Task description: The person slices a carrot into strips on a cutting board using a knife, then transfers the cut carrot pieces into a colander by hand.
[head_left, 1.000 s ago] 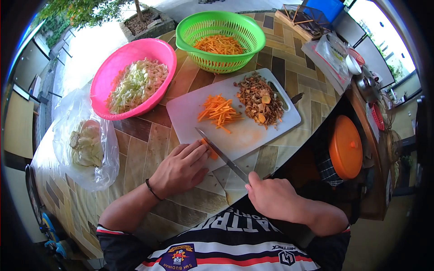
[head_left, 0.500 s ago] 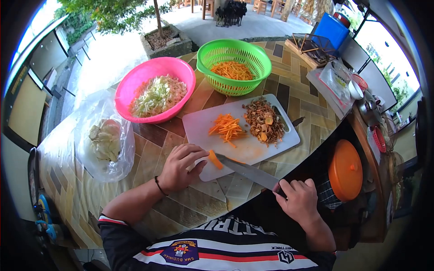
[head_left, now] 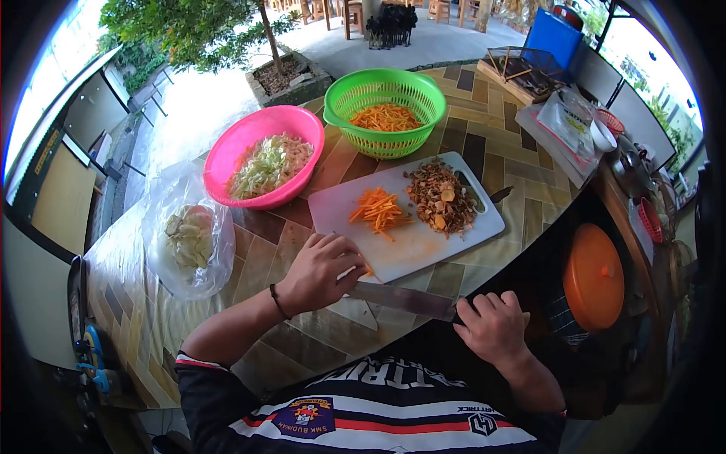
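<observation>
My right hand [head_left: 493, 327] is wrapped round the handle of a large kitchen knife [head_left: 404, 300]. The blade points left, lying just off the near edge of a white cutting board [head_left: 412, 253], its tip close to my left fingers. At the board's near left corner, my left hand [head_left: 325, 274] has its fingers curled together over a piece of carrot [head_left: 368, 269], mostly hidden by them. A pile of carrot strips [head_left: 380, 212] sits mid-board. To its right lies a heap of brownish chopped scraps [head_left: 442, 198].
Behind the board stand a pink basin [head_left: 293, 191] of shredded pale vegetables and a green colander [head_left: 387, 144] of carrot shreds. A clear plastic bag [head_left: 212, 272] with pale vegetable pieces lies left. An orange lid [head_left: 594, 276] is at the right, beyond the table [head_left: 257, 333] edge.
The knife has swung flatter and moved off the board toward me. My left hand has shifted right and now covers most of the carrot piece. The view has turned slightly.
</observation>
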Demonstrator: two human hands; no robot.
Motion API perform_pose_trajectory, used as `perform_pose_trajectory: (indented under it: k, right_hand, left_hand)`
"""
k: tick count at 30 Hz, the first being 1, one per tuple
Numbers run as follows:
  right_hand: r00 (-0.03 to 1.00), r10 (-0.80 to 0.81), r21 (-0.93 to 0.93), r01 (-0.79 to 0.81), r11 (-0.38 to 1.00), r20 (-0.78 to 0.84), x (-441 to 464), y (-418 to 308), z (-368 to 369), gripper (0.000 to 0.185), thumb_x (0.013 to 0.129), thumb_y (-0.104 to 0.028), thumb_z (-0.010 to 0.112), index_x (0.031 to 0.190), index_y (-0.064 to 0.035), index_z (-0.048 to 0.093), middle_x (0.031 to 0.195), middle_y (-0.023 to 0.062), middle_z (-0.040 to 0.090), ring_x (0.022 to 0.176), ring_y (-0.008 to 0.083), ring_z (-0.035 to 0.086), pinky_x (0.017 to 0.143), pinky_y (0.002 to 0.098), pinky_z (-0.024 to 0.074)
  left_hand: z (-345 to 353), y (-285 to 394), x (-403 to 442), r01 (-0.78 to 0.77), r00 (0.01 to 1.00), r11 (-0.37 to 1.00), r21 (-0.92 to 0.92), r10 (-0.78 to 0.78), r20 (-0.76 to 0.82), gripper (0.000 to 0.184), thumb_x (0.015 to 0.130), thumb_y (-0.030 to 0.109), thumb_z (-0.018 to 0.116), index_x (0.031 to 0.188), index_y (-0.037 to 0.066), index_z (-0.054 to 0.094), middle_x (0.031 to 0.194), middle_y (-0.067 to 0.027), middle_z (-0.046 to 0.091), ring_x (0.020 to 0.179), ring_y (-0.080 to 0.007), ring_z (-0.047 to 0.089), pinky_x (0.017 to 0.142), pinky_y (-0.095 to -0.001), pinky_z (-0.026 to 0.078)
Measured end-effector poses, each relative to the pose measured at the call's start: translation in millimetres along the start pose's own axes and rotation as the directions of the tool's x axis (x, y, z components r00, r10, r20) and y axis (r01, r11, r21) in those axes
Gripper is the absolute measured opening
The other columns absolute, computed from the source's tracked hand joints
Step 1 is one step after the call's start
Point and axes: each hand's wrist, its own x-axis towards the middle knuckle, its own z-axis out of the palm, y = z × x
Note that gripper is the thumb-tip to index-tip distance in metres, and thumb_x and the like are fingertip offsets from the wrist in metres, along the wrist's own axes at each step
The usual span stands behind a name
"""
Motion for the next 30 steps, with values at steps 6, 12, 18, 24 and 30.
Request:
perform_pose_trajectory:
  k: [6,12,18,24,30]
  right_hand:
    - [0.997,0.061,0.09,-0.064,0.994,0.04,-8,1,3,0.037,0.067,-0.031,0.084,0.092,-0.0138,0.063,0.072,0.0003,0.053,0.066,0.0176,0.057,0.066,0.0354,0.0341]
    - [0.983,0.137,0.37,-0.174,0.913,0.124,-24,1,2,0.027,0.077,-0.033,0.078,0.089,-0.0128,0.064,0.068,0.0017,0.062,0.062,0.0198,0.062,0.061,0.033,0.0369]
    - [0.936,0.171,0.611,-0.332,0.719,0.308,-14,-8,-2,0.029,0.092,-0.028,0.065,0.112,-0.0077,0.059,0.069,0.0125,0.067,0.061,0.0344,0.066,0.055,0.0441,0.0502]
    - [0.892,0.081,0.572,-0.352,0.741,0.444,6,-20,-9,0.043,0.098,-0.028,0.054,0.134,-0.0069,0.047,0.07,0.0184,0.066,0.063,0.0402,0.065,0.056,0.0495,0.0514]
    - [0.856,0.072,0.51,-0.371,0.776,0.512,19,-31,-15,0.045,0.098,-0.027,0.053,0.138,-0.0072,0.046,0.07,0.0186,0.067,0.063,0.0398,0.066,0.057,0.0501,0.0524]
  left_hand:
    - [21,-43,52,0.076,0.989,0.99,0.116,-0.06,-0.137,0.014,0.08,0.014,0.074,0.092,0.007,0.071,0.094,-0.0072,0.062,0.091,-0.0271,0.06,0.082,-0.0389,0.047]
    - [14,-46,21,0.083,0.986,0.987,0.141,-0.061,-0.154,0.021,0.08,0.013,0.073,0.101,0.008,0.071,0.097,-0.007,0.064,0.09,-0.0273,0.061,0.081,-0.0392,0.048]
    - [7,-11,-27,0.003,0.999,0.999,0.049,-0.006,0.053,0.024,0.083,0.012,0.072,0.106,0.007,0.069,0.112,-0.0091,0.064,0.109,-0.0267,0.062,0.089,-0.0388,0.049]
    - [14,-12,-30,-0.078,0.991,0.996,0.039,0.073,0.117,0.03,0.083,0.012,0.071,0.112,0.004,0.066,0.119,-0.0097,0.061,0.118,-0.0261,0.059,0.092,-0.0388,0.049]
    - [15,-15,-31,-0.089,0.99,0.995,0.049,0.083,0.113,0.031,0.084,0.013,0.071,0.113,0.005,0.065,0.121,-0.0097,0.06,0.119,-0.0254,0.058,0.093,-0.0396,0.048]
